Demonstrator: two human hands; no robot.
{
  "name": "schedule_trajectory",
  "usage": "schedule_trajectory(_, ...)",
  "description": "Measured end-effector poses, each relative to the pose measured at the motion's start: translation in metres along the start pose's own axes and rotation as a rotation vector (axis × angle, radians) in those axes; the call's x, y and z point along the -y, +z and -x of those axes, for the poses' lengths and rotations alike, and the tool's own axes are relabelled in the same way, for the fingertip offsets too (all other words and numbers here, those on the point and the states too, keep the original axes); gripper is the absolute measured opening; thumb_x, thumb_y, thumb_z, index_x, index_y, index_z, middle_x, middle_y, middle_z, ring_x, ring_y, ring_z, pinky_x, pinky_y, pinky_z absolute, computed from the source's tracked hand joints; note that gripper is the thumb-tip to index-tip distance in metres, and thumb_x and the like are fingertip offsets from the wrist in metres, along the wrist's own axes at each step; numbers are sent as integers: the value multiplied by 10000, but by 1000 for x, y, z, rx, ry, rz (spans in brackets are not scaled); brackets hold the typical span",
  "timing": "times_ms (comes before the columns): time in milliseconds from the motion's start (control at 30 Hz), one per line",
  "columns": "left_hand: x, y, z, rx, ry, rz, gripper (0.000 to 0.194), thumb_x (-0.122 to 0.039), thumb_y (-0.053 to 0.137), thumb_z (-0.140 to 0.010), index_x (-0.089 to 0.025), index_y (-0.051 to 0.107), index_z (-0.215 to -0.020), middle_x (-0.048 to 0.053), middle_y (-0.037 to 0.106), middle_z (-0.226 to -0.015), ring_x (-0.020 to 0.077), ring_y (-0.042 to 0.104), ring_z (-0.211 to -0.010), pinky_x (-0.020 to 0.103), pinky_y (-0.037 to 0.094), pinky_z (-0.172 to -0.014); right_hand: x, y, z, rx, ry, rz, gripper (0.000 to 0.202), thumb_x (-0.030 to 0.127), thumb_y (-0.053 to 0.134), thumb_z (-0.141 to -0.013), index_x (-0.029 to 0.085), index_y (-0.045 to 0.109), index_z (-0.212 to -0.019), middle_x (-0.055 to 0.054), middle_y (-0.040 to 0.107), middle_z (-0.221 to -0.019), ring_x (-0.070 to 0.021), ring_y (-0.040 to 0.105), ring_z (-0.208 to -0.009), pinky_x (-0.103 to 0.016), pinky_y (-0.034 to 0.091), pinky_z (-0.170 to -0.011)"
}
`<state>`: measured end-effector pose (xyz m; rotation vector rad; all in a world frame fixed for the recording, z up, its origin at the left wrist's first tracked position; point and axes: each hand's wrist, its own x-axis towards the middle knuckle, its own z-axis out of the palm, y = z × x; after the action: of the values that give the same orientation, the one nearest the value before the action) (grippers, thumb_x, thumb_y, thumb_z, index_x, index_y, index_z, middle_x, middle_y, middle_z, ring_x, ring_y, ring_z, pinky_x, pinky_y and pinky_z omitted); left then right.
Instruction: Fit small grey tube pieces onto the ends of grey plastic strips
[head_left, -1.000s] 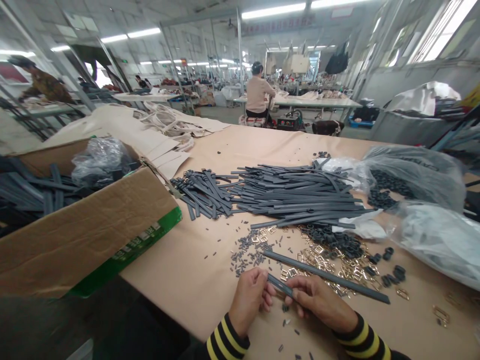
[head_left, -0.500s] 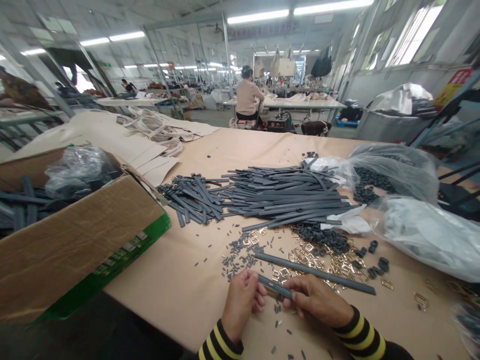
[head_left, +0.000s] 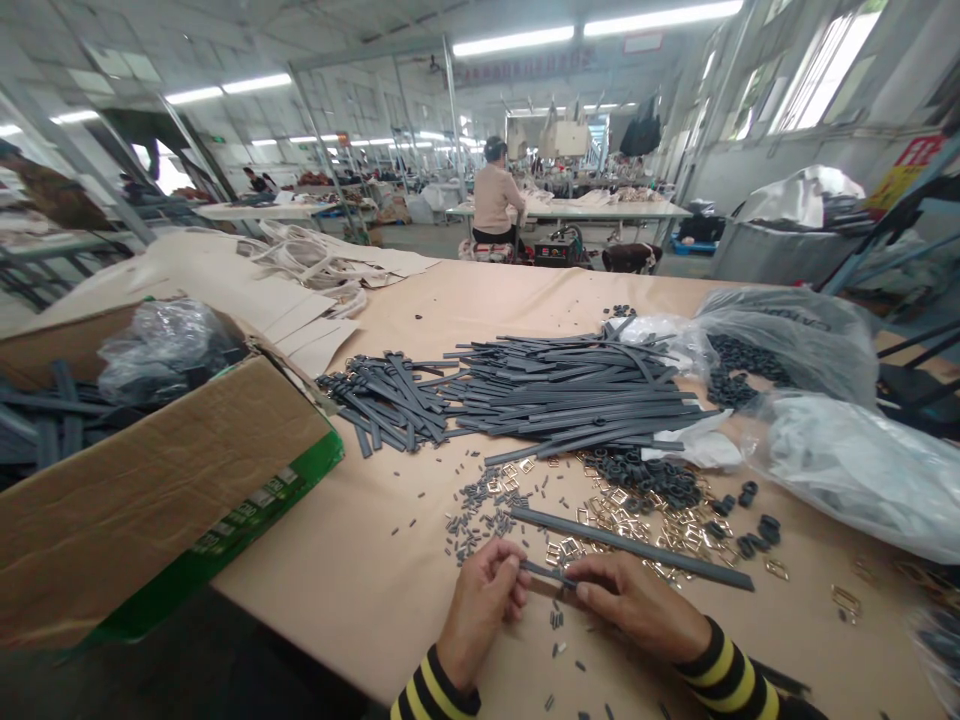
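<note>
Near the bench's front edge, the left hand (head_left: 480, 605) and the right hand (head_left: 637, 605) meet over one short grey strap piece (head_left: 546, 574). The left thumb and fingers are pinched together on its left end; the right fingers are closed on its right end, which they cover. Whether anything small sits between the left fingertips cannot be made out. Both wrists wear black-and-yellow striped cuffs (head_left: 442, 690), cut off by the lower frame edge.

Just beyond the hands a long grey strap (head_left: 634, 548) lies slanting on the brown paper of the bench (head_left: 360, 560), across a scatter of small brass buckles (head_left: 607, 510) and tiny dark loops (head_left: 480, 505); the single pieces are too small to tell apart. Farther in, toward the bench's middle, lies a wide heap of grey straps (head_left: 555, 395).

At the right edge, clear plastic bags (head_left: 840, 460) hold dark rings, their contents blurred by the film. At the left edge stands an open cardboard box (head_left: 150, 480), partly out of frame, with straps and a crumpled bag inside.

Well behind the bench a person (head_left: 493, 200) sits at another table, back turned.
</note>
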<state>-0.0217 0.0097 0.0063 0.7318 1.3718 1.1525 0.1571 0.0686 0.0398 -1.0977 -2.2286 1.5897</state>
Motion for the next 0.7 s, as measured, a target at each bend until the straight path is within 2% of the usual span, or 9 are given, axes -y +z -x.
schedule_trajectory(100,4,3,3,-13,57,-85,123,-277,438,-754,-159,462,-778,-64,490,-504,44,433,-379,141,353,-369,1,-1,1,-61,-1,135,175,198,468,-747,199,622,-831,6,634,-742,-161,559,-714,-250,398,-652)
schedule_trajectory(233,5,9,6,-65,90,-137,98,-261,422,-757,-189,386,-813,-75,484,-550,51,441,-380,148,363,-351,0,0,2,-115,21,199,159,196,477,-739,201,610,-827,-2,637,-765,-169,562,-735,-258,393,-659)
schedule_trajectory(433,4,10,4,-50,77,-128,100,-255,404,-759,-192,357,-821,-83,475,-537,49,436,-363,146,365,-349,-2,0,2,-123,8,210,150,192,467,-742,198,596,-819,5,618,-730,-158,553,-707,-250,381,-632)
schedule_trajectory(600,7,8,5,-50,85,-137,132,-280,442,-755,-186,379,-822,-68,504,-546,55,454,-371,151,377,-349,2,6,1,-137,0,238,185,173,517,-696,212,583,-865,8,627,-768,-158,553,-723,-245,374,-642)
schedule_trajectory(700,7,9,7,3,66,-160,175,-329,465,-765,-171,405,-807,-40,549,-561,55,463,-376,154,377,-359,4,13,0,-138,-65,280,138,189,480,-748,221,579,-840,5,627,-783,-154,555,-746,-243,370,-662)
